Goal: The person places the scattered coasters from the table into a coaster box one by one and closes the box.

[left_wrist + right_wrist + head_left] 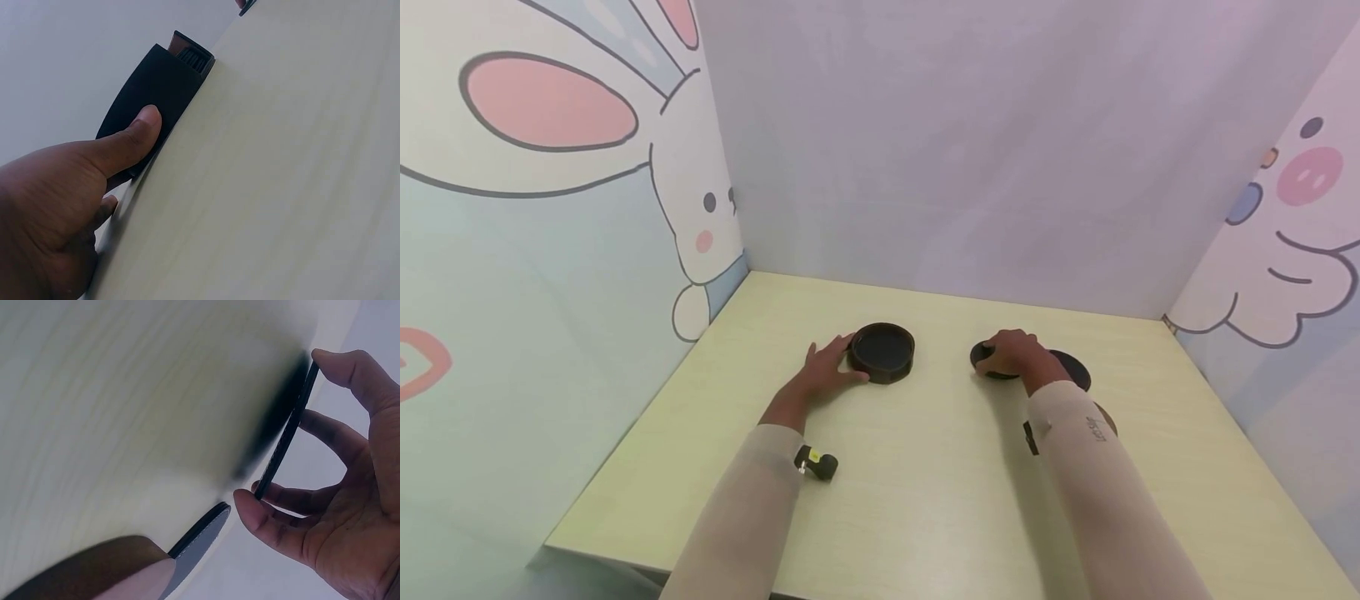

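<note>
Near the middle of the table stands a low, round black coaster holder (882, 350), with a notch in its side wall seen in the left wrist view. My left hand (825, 371) grips its left side, the thumb (147, 122) lying along the wall. My right hand (1011, 354) holds a thin, round black coaster (289, 428) by its edge, between thumb and fingers. The right wrist view shows this coaster tilted and raised off the table over its shadow. Another black coaster (1072, 371) lies just right of that hand, partly hidden by it.
A brown disc (1107, 419) lies nearer me, mostly covered by my right sleeve. The pale wooden table (925, 483) meets a plain curtain-like wall (955, 167) at the back. Printed side walls (550, 333) flank the table.
</note>
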{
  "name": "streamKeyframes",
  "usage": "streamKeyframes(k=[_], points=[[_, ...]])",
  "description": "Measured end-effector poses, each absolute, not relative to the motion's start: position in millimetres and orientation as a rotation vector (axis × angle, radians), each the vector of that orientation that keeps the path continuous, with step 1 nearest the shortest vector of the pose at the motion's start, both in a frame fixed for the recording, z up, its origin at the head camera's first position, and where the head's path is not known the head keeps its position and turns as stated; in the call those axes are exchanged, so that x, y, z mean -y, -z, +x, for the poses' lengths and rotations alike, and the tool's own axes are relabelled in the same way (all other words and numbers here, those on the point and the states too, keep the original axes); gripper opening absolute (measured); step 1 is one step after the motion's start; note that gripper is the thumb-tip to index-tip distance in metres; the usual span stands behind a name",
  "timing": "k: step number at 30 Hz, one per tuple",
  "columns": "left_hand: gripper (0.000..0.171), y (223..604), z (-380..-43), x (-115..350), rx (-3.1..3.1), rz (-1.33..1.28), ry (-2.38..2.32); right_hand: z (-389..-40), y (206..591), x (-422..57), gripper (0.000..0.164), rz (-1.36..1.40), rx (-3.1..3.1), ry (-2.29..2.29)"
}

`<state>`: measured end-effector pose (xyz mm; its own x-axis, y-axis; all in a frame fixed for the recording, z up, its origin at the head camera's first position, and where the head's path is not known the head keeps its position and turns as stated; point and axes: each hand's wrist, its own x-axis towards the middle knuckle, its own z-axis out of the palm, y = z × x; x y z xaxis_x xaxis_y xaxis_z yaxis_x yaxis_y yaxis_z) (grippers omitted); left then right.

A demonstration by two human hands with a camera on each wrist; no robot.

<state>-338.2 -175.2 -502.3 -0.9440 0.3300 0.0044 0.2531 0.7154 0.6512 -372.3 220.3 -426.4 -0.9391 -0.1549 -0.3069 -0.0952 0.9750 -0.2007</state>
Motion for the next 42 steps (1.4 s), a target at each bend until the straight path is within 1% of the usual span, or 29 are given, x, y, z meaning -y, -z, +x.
streamKeyframes(k=[8, 18, 26, 42], points=[[0.098, 506.1, -338.9, 174.5, -2.809, 0.473, -1.020, -372.5, 432.1, -220.7, 0.085, -0.208, -2.808, 0.220], [0.096, 505.4, -339.4, 173.2, -2.820, 0.490, -1.018, -369.6, 431.7, -220.5, 0.082, -0.211, -2.839, 0.234], [0.099, 504.5, -339.9, 174.5, -2.820, 0.494, -1.028, -371.0, 433.9, -218.4, 0.080, -0.183, -2.891, 0.332], [0.099, 503.7, -340.3, 175.1, -2.825, 0.499, -1.012, -368.4, 431.3, -194.0, 0.082, -0.220, -2.942, 0.314]])
